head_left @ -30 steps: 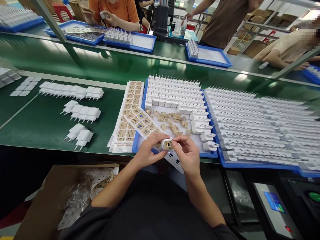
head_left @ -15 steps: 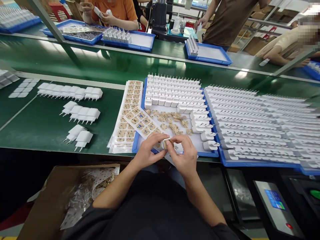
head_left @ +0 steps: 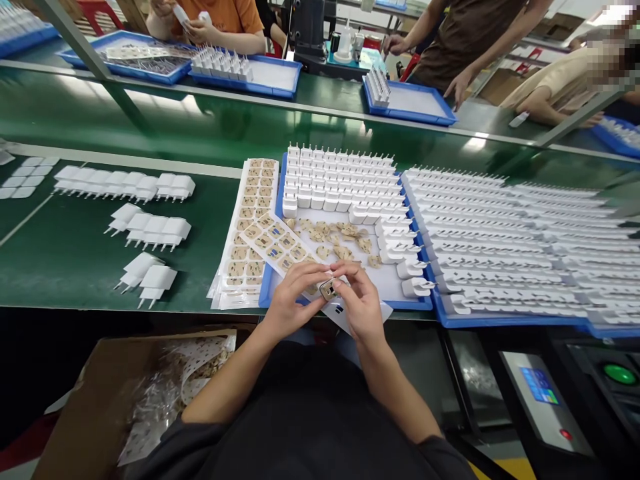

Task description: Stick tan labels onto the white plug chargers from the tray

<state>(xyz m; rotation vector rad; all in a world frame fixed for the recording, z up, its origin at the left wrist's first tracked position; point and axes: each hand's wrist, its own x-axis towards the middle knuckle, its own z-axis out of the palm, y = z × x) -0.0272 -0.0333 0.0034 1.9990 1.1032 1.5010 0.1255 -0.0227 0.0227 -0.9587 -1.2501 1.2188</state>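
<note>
Between my two hands is a small white charger [head_left: 329, 289], its end face with a tan piece and dark ports turned up. My left hand [head_left: 296, 298] pinches it from the left. My right hand [head_left: 361, 300] has its fingers closed on its right side. Just beyond my hands, a sheet of tan stickers [head_left: 274, 243] lies over the left edge of a blue tray [head_left: 270, 288]. Loose tan pieces [head_left: 345, 252] are scattered in that tray, with rows of white chargers [head_left: 345, 170] standing behind and to the right of them.
More sticker sheets [head_left: 243, 250] are stacked left of the tray. White chargers [head_left: 157, 283] lie in groups on the green table [head_left: 75, 267]. Another full tray [head_left: 510, 323] stands right. An open carton [head_left: 100, 393] is below left. People work across the bench.
The charger has turned so its face with dark ports shows more. The view has shifted slightly. Across the bench, the person in brown has lowered a hand towards a tray.
</note>
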